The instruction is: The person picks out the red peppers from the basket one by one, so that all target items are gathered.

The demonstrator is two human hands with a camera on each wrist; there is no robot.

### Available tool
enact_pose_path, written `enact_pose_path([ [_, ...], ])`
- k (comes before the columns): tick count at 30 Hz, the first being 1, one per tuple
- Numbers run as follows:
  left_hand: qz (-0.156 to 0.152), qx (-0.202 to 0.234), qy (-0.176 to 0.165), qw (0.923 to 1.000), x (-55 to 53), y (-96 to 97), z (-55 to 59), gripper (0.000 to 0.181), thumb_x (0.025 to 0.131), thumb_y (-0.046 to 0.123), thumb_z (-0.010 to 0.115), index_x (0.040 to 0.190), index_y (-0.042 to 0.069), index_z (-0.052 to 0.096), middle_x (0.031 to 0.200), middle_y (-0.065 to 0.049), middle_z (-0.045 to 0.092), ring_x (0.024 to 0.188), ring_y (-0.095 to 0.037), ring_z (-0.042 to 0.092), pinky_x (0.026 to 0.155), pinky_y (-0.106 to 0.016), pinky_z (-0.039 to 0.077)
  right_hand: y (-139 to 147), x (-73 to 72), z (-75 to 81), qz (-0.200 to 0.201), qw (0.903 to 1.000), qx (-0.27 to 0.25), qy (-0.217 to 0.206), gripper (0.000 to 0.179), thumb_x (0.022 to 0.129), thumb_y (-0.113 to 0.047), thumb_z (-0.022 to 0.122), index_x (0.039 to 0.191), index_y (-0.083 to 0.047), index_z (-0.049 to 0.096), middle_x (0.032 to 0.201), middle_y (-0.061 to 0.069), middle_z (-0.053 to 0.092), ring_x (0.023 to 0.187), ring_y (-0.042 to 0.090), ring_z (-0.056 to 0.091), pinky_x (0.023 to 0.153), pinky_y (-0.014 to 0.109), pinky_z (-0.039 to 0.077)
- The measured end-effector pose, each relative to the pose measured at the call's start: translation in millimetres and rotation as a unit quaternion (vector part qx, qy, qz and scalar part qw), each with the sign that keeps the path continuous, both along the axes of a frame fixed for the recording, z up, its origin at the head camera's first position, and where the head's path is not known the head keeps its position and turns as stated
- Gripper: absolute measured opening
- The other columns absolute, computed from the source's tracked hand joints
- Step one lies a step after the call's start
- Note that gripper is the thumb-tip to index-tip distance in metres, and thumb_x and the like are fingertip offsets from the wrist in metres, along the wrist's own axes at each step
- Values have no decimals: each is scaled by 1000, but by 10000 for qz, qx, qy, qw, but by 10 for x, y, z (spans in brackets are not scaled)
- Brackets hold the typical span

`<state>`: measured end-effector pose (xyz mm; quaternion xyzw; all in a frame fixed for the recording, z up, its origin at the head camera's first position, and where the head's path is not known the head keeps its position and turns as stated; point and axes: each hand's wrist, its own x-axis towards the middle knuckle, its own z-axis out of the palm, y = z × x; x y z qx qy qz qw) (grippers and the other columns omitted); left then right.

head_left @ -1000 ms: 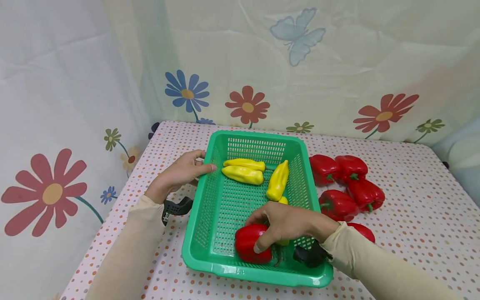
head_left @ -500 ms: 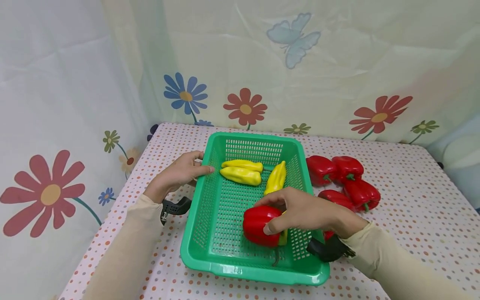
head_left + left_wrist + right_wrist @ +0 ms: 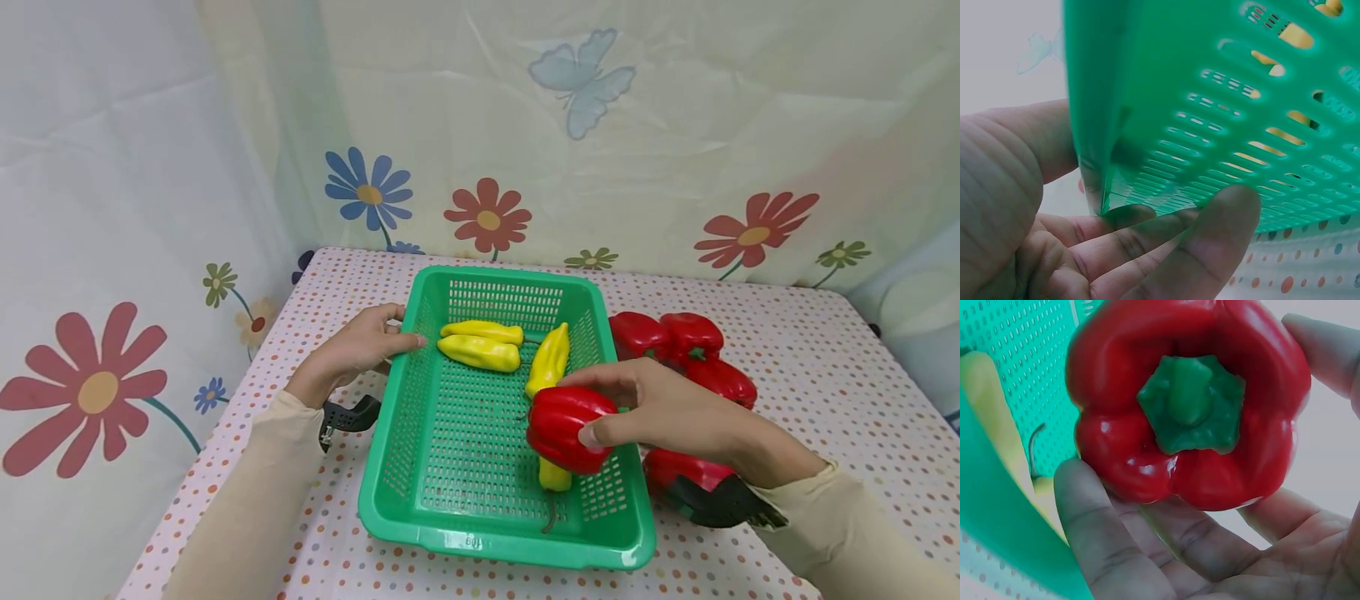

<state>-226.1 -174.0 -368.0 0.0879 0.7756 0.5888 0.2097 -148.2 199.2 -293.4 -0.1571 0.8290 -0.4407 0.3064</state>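
My right hand [image 3: 660, 408] grips a red bell pepper [image 3: 566, 427] above the right side of a green plastic basket [image 3: 480, 540]. In the right wrist view the pepper's green stem [image 3: 1192, 403] faces the camera, with fingers under it. My left hand [image 3: 363, 350] holds the basket's left rim, thumb over the edge and fingers against the outer wall, as the left wrist view shows. Inside lie two yellow peppers [image 3: 478, 353] side by side near the back. Another yellow pepper [image 3: 551, 360] leans along the right side, and one more [image 3: 555, 475] is partly hidden beneath the held bell pepper.
Several red bell peppers [image 3: 693, 335] sit in a group on the dotted tablecloth [image 3: 810, 383], right of the basket. My right wrist and its camera partly cover one of them [image 3: 686, 467]. A flowered curtain [image 3: 420, 100] hangs behind and to the left of the table.
My right hand has lifted the red bell pepper from the basket's near end and carried it up and to the right. The left hand stays on the rim.
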Motion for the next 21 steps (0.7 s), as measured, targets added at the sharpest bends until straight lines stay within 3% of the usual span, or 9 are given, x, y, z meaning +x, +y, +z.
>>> enact_pose_path([
  [8,10,49,-47,10000,10,1,7,41,103,10,62,136,-8,46,116,-30,72,80,-23,76,75,-44,66,219,50,22,8,9996,-75,277,74,84,-26,83,148,-5,54,129,12,69,111,30,64,77,44,65],
  [14,3,55,10,10000,16,4,20,41,103,10,62,135,-9,46,114,-31,72,78,-22,76,74,-44,67,414,83,3,-264,9991,-203,259,76,86,-22,81,151,-2,49,132,15,67,109,30,66,77,47,66],
  [21,17,31,-1,10000,13,12,15,41,103,11,62,136,-8,46,113,-29,73,78,-22,76,75,-44,66,700,114,-41,-507,9976,103,463,73,91,-24,75,154,-3,45,135,16,64,109,28,63,76,44,66],
])
